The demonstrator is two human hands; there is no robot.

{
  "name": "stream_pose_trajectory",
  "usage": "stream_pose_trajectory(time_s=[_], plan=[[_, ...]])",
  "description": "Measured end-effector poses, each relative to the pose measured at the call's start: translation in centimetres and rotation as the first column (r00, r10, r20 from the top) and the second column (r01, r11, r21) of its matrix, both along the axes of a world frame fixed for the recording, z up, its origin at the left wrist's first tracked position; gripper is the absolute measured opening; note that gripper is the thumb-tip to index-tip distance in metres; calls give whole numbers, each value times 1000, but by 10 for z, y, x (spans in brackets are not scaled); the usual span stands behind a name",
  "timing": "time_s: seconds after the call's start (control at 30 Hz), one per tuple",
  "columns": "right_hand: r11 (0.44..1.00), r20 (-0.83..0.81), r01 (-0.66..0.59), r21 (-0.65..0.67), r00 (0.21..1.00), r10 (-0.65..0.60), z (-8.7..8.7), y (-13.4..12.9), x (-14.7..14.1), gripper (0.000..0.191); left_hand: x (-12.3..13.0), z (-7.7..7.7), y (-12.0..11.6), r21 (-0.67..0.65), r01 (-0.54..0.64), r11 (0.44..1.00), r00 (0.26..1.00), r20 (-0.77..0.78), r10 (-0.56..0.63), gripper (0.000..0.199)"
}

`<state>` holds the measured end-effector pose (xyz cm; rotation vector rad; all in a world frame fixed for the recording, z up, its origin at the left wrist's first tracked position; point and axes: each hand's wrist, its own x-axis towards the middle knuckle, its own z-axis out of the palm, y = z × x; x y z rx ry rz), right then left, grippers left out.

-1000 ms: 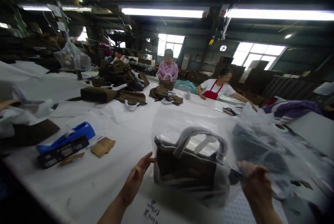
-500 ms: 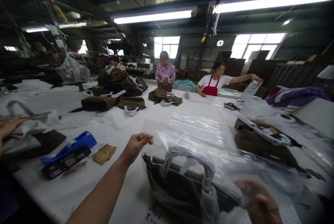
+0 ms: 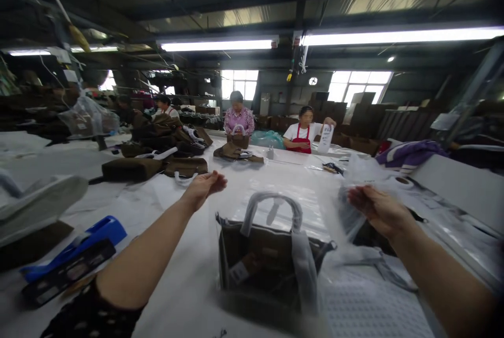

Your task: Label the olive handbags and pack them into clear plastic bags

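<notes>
A dark brown handbag [image 3: 271, 259] stands upright on the white table in front of me, with clear plastic film around it. Its handles [image 3: 297, 212] are wrapped in whitish film and arch upward. On the upper left of the handbag, my left hand [image 3: 207, 190] pinches an edge of the clear plastic bag. Across from it, my right hand [image 3: 380, 209] has its fingers closed on the opposite edge, above the handbag's right corner. The film is thin and see-through, so its exact outline is hard to make out. A small tag shows on the handbag's front.
Flat clear plastic bags [image 3: 283, 196] lie behind the handbag. At the left are a blue tool [image 3: 98, 233] and a black case [image 3: 69, 275]. More brown bags [image 3: 129, 169] are piled at the back left. Two people stand across the table; one holds a white printed sheet [image 3: 325, 138].
The handbag has come upright and now faces me. My right hand has risen and moved away from its side; my left hand is slightly higher. The view has swung right.
</notes>
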<state>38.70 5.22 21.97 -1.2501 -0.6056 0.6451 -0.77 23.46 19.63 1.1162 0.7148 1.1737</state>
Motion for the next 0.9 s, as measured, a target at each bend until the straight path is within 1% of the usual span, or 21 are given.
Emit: stream_pose_trajectory(time_s=[0.07,0.1,0.13,0.17,0.2,0.23,0.3,0.37,0.43,0.47,0.5,0.53,0.57,0.6,0.67,0.73,0.77,0.8,0.83,0.87,0.9], plan=[[998,-115,-9,69,993,17,16,0,6,16,-8,19,-4,105,33,994,999,29,-36,30],[996,-171,8,94,985,8,15,-8,9,16,-15,23,-11,166,67,984,997,23,-72,32],[994,-204,37,106,979,-15,8,-19,14,14,-24,23,-21,218,121,968,993,-12,-121,34],[994,-218,65,94,975,-43,-7,-33,18,11,-33,17,-34,249,193,949,981,-79,-178,36],[995,-232,84,62,970,-68,-28,-47,22,8,-41,6,-47,247,275,929,956,-176,-236,37],[996,-249,89,21,965,-81,-55,-61,24,6,-47,-9,-60,215,360,908,912,-285,-294,37],[997,-282,36,-63,958,-52,-120,-89,22,11,-54,-51,-86,96,479,873,802,-453,-390,38],[988,-293,-29,-152,956,-17,-186,-113,12,21,-53,-100,-109,-35,509,860,729,-514,-452,39],[959,-274,-100,-266,962,24,-243,-136,-1,29,-50,-148,-128,-149,521,840,684,-515,-516,40],[935,-260,-138,-327,964,51,-264,-147,-7,33,-49,-168,-136,-198,532,823,659,-513,-550,40],[908,-256,-170,-382,964,73,-279,-158,-10,35,-48,-186,-144,-239,550,800,629,-512,-585,41],[880,-258,-207,-428,961,101,-288,-168,-11,37,-49,-200,-149,-273,566,778,599,-511,-616,40],[845,-262,-263,-466,953,152,-290,-177,-10,40,-52,-210,-154,-304,576,759,575,-509,-641,37],[803,-256,-326,-499,941,223,-285,-184,-8,43,-56,-217,-157,-324,579,748,557,-513,-654,33],[688,-174,-426,-587,897,407,-262,-190,-7,51,-65,-223,-161,-316,597,738,515,-554,-654,28],[598,21,-435,-673,797,603,-231,-186,-22,52,-75,-222,-161,-237,634,736,489,-615,-619,24],[588,138,-417,-693,724,676,-218,-182,-38,48,-78,-220,-161,-192,655,731,482,-639,-599,20],[577,230,-447,-684,618,752,-208,-177,-59,47,-81,-218,-161,-154,668,728,483,-654,-582,17],[543,299,-500,-674,488,820,-203,-173,-84,50,-82,-216,-161,-132,670,731,490,-661,-569,16],[493,343,-545,-678,358,868,-204,-170,-110,57,-83,-213,-162,-120,662,739,496,-669,-553,15],[459,383,-554,-694,255,888,-209,-167,-136,62,-83,-210,-163,-112,651,751,499,-682,-534,14]])
